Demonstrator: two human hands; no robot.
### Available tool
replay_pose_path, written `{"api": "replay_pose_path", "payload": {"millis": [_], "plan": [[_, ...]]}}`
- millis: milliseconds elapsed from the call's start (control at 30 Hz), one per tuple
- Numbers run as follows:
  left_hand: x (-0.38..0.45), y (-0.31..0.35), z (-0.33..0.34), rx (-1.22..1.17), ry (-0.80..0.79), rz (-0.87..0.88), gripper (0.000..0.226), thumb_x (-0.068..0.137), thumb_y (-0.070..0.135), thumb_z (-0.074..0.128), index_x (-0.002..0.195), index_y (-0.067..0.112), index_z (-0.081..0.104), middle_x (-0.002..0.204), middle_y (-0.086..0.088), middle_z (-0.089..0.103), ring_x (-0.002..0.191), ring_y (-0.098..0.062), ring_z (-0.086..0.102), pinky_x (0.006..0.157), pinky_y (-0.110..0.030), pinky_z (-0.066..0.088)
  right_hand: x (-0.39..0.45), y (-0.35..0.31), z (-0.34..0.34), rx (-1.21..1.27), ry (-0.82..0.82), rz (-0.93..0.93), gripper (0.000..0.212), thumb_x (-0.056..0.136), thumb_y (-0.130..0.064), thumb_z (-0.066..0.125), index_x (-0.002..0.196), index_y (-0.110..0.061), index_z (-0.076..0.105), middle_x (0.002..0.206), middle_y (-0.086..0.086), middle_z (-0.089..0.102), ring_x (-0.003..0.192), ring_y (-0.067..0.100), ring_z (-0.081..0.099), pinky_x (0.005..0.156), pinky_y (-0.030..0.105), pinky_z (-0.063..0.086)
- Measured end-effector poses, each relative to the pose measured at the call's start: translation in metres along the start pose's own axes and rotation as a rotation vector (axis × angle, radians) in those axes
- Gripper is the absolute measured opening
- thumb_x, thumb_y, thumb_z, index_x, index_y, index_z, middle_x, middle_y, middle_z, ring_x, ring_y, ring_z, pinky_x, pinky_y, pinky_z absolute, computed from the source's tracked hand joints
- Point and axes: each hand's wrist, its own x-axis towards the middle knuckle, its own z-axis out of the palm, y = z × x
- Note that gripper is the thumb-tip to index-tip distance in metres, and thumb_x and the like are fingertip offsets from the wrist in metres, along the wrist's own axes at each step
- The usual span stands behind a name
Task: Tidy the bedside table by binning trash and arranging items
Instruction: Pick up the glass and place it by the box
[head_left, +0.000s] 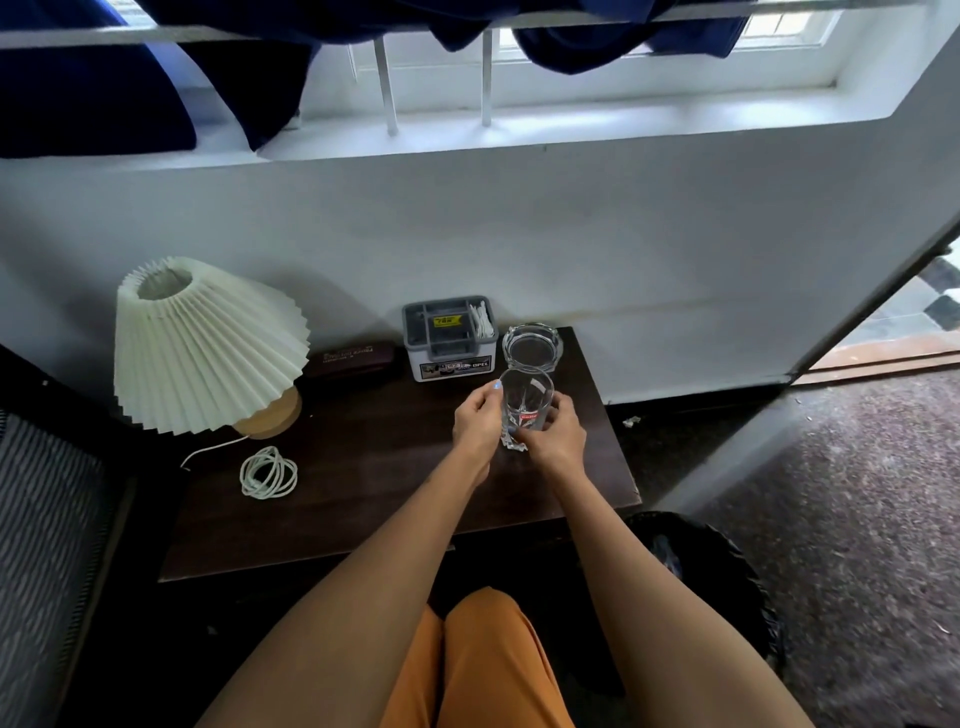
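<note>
A clear drinking glass (525, 397) with a red label stands on the dark bedside table (374, 499), right of centre. My left hand (477, 421) wraps its left side and my right hand (555, 431) wraps its right side, both gripping it. Just behind the glass lies a glass ashtray (532, 345). A grey organiser box (450, 338) with a yellow tag and white sticks stands at the back.
A pleated white lamp (205, 345) on a wooden base fills the table's left side, its coiled white cord (268, 474) in front. A dark case (349, 359) lies by the wall. A black-lined bin (701, 566) stands on the carpet at the right.
</note>
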Motion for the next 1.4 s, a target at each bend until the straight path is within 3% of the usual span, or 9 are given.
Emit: {"api": "replay_pose_path", "payload": {"millis": [167,333,433,500,633,900,1100,1400], "plan": [[0.002,0.000,0.000,0.012,-0.001,-0.006,0.031,0.092,0.032,0.054,0.120,0.023,0.061,0.117,-0.007,0.067,0.111,-0.024,0.062,0.100,-0.043,0.048,0.003,0.002,0.003,-0.052,0.009,-0.006,0.067,0.067,-0.022,0.080,0.125,-0.018,0.046,0.115,0.008,0.067,0.108,0.025,0.062,0.095,0.040,0.049],[0.000,-0.001,0.001,0.054,0.036,0.034,0.032,0.093,0.031,0.053,0.123,0.023,0.060,0.115,-0.003,0.068,0.108,-0.020,0.063,0.099,-0.040,0.049,0.003,0.002,0.009,-0.085,0.070,-0.036,0.064,0.066,-0.041,0.076,0.119,-0.020,0.045,0.106,0.005,0.067,0.099,0.026,0.063,0.077,0.031,0.045],[0.002,0.000,0.004,0.083,0.085,0.053,0.029,0.093,0.030,0.053,0.120,0.026,0.062,0.110,0.000,0.070,0.101,-0.015,0.065,0.095,-0.033,0.052,0.003,0.001,0.011,-0.097,0.124,-0.042,0.066,0.063,-0.049,0.074,0.116,-0.021,0.046,0.103,0.005,0.068,0.097,0.027,0.064,0.074,0.030,0.044],[0.004,0.002,0.008,0.089,0.092,0.069,0.027,0.093,0.029,0.052,0.118,0.027,0.063,0.109,0.000,0.069,0.098,-0.013,0.064,0.090,-0.029,0.052,0.006,0.002,0.012,-0.106,0.163,-0.067,0.065,0.064,-0.049,0.075,0.116,-0.021,0.046,0.102,0.006,0.069,0.096,0.028,0.065,0.073,0.031,0.045],[0.008,0.005,0.016,0.056,0.087,0.091,0.026,0.093,0.025,0.052,0.118,0.026,0.062,0.109,-0.003,0.070,0.101,-0.016,0.065,0.094,-0.037,0.053,0.015,-0.001,0.009,-0.142,0.238,-0.143,0.067,0.064,-0.040,0.078,0.119,-0.021,0.045,0.105,0.006,0.068,0.098,0.028,0.065,0.076,0.031,0.047],[0.027,0.030,0.035,-0.046,0.028,0.184,0.030,0.094,0.015,0.052,0.122,0.018,0.061,0.114,-0.010,0.068,0.106,-0.021,0.065,0.098,-0.041,0.050,0.047,-0.023,0.002,-0.116,0.352,-0.246,0.071,0.062,-0.032,0.082,0.122,-0.019,0.047,0.107,0.006,0.068,0.101,0.026,0.065,0.081,0.033,0.051],[0.052,0.053,0.047,-0.115,-0.024,0.202,0.031,0.097,0.012,0.045,0.126,0.014,0.056,0.122,-0.012,0.063,0.113,-0.022,0.061,0.097,-0.032,0.050,0.084,-0.040,0.005,-0.108,0.354,-0.295,0.070,0.065,-0.037,0.082,0.122,-0.019,0.046,0.110,0.006,0.068,0.101,0.027,0.066,0.081,0.032,0.050],[0.083,0.057,0.057,-0.015,-0.024,0.184,0.045,0.094,-0.004,0.034,0.133,0.014,0.050,0.134,-0.008,0.056,0.125,-0.019,0.051,0.109,-0.036,0.042,0.120,-0.040,0.017,-0.130,0.311,-0.229,0.070,0.065,-0.045,0.078,0.121,-0.019,0.044,0.111,0.008,0.068,0.104,0.031,0.064,0.081,0.034,0.049]]}}
